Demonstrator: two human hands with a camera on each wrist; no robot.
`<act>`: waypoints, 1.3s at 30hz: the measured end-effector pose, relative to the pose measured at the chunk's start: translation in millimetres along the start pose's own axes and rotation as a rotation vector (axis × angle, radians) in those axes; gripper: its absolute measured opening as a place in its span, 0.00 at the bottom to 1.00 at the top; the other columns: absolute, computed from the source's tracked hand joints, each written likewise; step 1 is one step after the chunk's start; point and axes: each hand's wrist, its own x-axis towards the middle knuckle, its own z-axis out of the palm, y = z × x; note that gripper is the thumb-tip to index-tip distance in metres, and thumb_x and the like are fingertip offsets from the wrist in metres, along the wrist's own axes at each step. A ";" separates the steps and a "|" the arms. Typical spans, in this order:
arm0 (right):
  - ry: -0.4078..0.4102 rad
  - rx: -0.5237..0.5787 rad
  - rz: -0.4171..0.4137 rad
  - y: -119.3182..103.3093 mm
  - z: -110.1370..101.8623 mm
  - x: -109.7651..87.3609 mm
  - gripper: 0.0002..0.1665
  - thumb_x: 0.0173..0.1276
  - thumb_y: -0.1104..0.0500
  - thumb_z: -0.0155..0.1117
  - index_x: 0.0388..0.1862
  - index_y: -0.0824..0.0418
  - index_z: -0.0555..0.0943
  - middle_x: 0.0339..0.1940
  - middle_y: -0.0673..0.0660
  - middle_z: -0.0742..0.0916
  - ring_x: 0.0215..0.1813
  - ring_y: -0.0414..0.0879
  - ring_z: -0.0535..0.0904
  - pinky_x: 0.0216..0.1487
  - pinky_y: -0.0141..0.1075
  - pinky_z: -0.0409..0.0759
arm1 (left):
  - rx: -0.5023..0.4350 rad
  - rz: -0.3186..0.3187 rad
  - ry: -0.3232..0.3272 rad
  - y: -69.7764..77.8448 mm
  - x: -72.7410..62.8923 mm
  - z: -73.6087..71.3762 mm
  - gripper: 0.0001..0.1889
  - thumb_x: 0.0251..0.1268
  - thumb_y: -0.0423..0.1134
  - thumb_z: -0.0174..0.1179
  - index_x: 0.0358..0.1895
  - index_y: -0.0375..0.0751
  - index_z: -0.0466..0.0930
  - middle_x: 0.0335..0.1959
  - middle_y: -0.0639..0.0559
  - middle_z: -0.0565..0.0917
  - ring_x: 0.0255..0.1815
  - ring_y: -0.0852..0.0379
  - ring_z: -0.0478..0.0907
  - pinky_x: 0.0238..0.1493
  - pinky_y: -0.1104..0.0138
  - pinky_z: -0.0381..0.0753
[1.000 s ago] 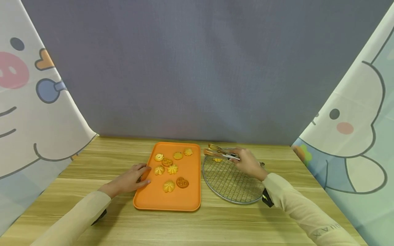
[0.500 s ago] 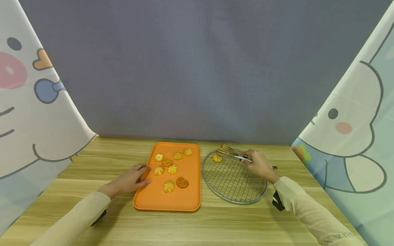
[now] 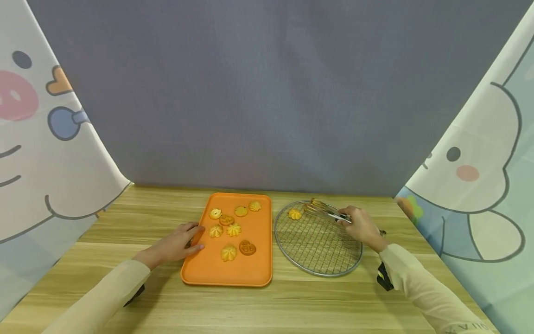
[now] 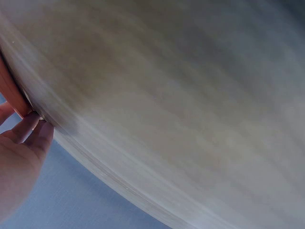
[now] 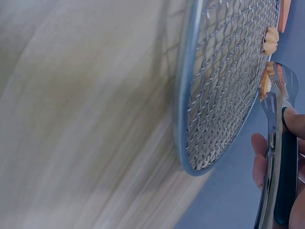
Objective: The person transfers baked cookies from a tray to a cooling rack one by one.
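On the left, my left hand (image 3: pixel 177 242) holds the left rim of an orange tray (image 3: pixel 227 277), thumb and index finger reaching over the edge. Golden piped cookies (image 3: pixel 228 253) and brown pretzel-like cookies (image 3: pixel 247 248) lie scattered on the tray. My right hand (image 3: pixel 362 228) grips metal tongs (image 3: pixel 339 216) with dark handles, their tips over the back of a round wire rack (image 3: pixel 319 246). One flower-shaped cookie (image 3: pixel 295 214) rests on that rack, left of the tips. In the right wrist view a browned cookie (image 5: pixel 265 86) appears at the tongs' tips.
A wood-grain table (image 3: pixel 267 311) carries everything, with the rack close beside the tray's right edge. Behind stands a grey cloth backdrop (image 3: pixel 267 116). Printed cartoon sheets flank the table on both sides.
My right hand and the tongs have moved right and slightly nearer, uncovering the flower-shaped cookie on the rack. The left hand and tray have stayed in place.
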 end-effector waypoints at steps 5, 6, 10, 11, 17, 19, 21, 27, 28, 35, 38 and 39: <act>-0.007 -0.002 0.012 3.7 2.1 -0.5 0.18 0.59 0.65 0.64 0.47 0.72 0.79 0.44 0.69 0.82 0.14 0.37 0.65 0.20 0.31 0.65 | -0.008 -0.005 -0.007 -0.2 0.1 0.4 0.29 0.64 0.52 0.53 0.62 0.35 0.67 0.62 0.32 0.65 0.63 0.33 0.62 0.56 0.43 0.67; -0.009 -0.005 0.014 4.3 2.8 -0.8 0.18 0.59 0.65 0.64 0.48 0.72 0.79 0.44 0.68 0.82 0.13 0.36 0.63 0.19 0.30 0.63 | -0.009 -0.006 -0.007 -0.4 0.1 0.4 0.29 0.64 0.52 0.53 0.62 0.35 0.66 0.62 0.32 0.65 0.63 0.33 0.62 0.56 0.43 0.67; -0.012 -0.009 0.016 5.1 5.2 -2.0 0.18 0.59 0.64 0.65 0.48 0.71 0.79 0.44 0.68 0.83 0.12 0.35 0.58 0.15 0.29 0.59 | -0.013 -0.010 -0.009 -1.0 0.2 1.7 0.29 0.64 0.52 0.54 0.62 0.35 0.66 0.62 0.32 0.65 0.63 0.33 0.62 0.56 0.44 0.67; -0.011 -0.009 0.018 5.2 5.7 -2.3 0.18 0.59 0.64 0.65 0.47 0.71 0.79 0.43 0.68 0.83 0.12 0.35 0.57 0.15 0.29 0.59 | -0.010 -0.006 -0.007 -1.1 0.1 1.6 0.29 0.64 0.52 0.54 0.62 0.35 0.66 0.62 0.32 0.65 0.63 0.33 0.62 0.56 0.44 0.68; 0.011 -0.029 0.007 4.1 7.7 -3.0 0.17 0.57 0.65 0.66 0.46 0.71 0.80 0.42 0.67 0.83 0.13 0.35 0.55 0.18 0.29 0.59 | -0.006 0.000 0.000 -1.2 0.0 0.5 0.29 0.64 0.52 0.53 0.61 0.34 0.67 0.62 0.31 0.65 0.62 0.33 0.62 0.56 0.44 0.68; 0.016 -0.031 0.006 3.5 8.1 -3.1 0.17 0.57 0.65 0.66 0.46 0.71 0.80 0.41 0.66 0.83 0.13 0.35 0.54 0.17 0.29 0.57 | -0.006 -0.001 -0.001 -1.3 0.1 0.3 0.29 0.64 0.52 0.53 0.61 0.34 0.67 0.62 0.31 0.65 0.62 0.32 0.62 0.56 0.44 0.68; 0.025 -0.035 0.000 3.0 8.1 -3.3 0.17 0.56 0.65 0.67 0.45 0.71 0.80 0.40 0.66 0.83 0.13 0.35 0.54 0.17 0.28 0.57 | -0.004 -0.002 -0.001 -1.4 0.1 0.3 0.29 0.64 0.52 0.53 0.61 0.34 0.67 0.62 0.31 0.65 0.62 0.32 0.62 0.56 0.44 0.68; 0.023 -0.041 -0.002 1.4 7.6 -4.2 0.18 0.56 0.64 0.67 0.46 0.70 0.80 0.42 0.67 0.83 0.12 0.36 0.54 0.16 0.29 0.56 | 0.005 0.002 0.004 -2.0 0.4 1.4 0.29 0.64 0.53 0.54 0.61 0.34 0.67 0.62 0.31 0.65 0.62 0.33 0.63 0.56 0.44 0.68; 0.018 -0.042 0.002 1.3 7.5 -4.2 0.18 0.56 0.63 0.67 0.46 0.70 0.80 0.42 0.68 0.83 0.12 0.36 0.54 0.16 0.29 0.56 | 0.006 0.003 0.004 -2.0 0.4 1.7 0.29 0.64 0.53 0.53 0.61 0.35 0.67 0.61 0.32 0.66 0.62 0.33 0.63 0.56 0.44 0.68; 0.005 -0.029 0.025 0.1 4.9 -4.1 0.20 0.57 0.62 0.67 0.48 0.69 0.79 0.45 0.68 0.82 0.12 0.37 0.57 0.16 0.30 0.57 | -0.006 -0.005 -0.006 -1.2 0.0 2.4 0.29 0.64 0.52 0.53 0.61 0.35 0.67 0.62 0.32 0.65 0.62 0.33 0.62 0.56 0.44 0.68; 0.003 -0.029 0.027 0.2 3.5 -4.3 0.21 0.57 0.61 0.67 0.49 0.69 0.79 0.45 0.69 0.82 0.12 0.37 0.57 0.16 0.30 0.57 | -0.012 -0.013 -0.007 -1.1 0.0 2.3 0.29 0.64 0.52 0.54 0.62 0.36 0.67 0.62 0.33 0.65 0.63 0.33 0.62 0.56 0.43 0.67; 0.001 -0.029 0.028 0.3 3.0 -4.4 0.21 0.57 0.61 0.67 0.49 0.69 0.79 0.46 0.69 0.82 0.12 0.37 0.56 0.16 0.30 0.57 | -0.007 -0.008 -0.005 -1.4 0.0 2.2 0.29 0.64 0.52 0.54 0.61 0.35 0.67 0.62 0.32 0.65 0.63 0.33 0.62 0.56 0.43 0.67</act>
